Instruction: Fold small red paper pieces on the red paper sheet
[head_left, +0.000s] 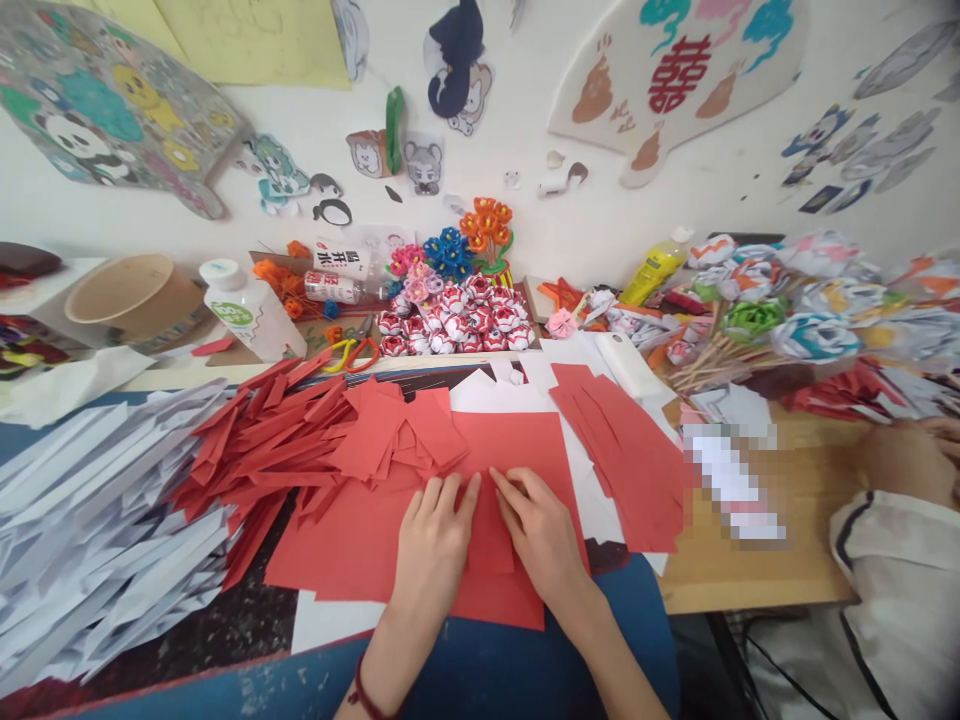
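A small rectangular piece of red paper lies between my hands on top of large red paper sheets. My left hand has its fingertips at the paper's upper left edge. Closed over its upper right edge is my right hand, thumb and fingers close together. Loose red rectangles sit just beyond my left hand, beside a heap of folded red strips. To the right rests a stack of red paper pieces. The exact grip under the fingertips is partly hidden.
Folded white strips fill the left side. Yellow and orange scissors, a white bottle and red-white paper flowers stand behind. Another person's sleeve is at right, near stick-mounted flowers.
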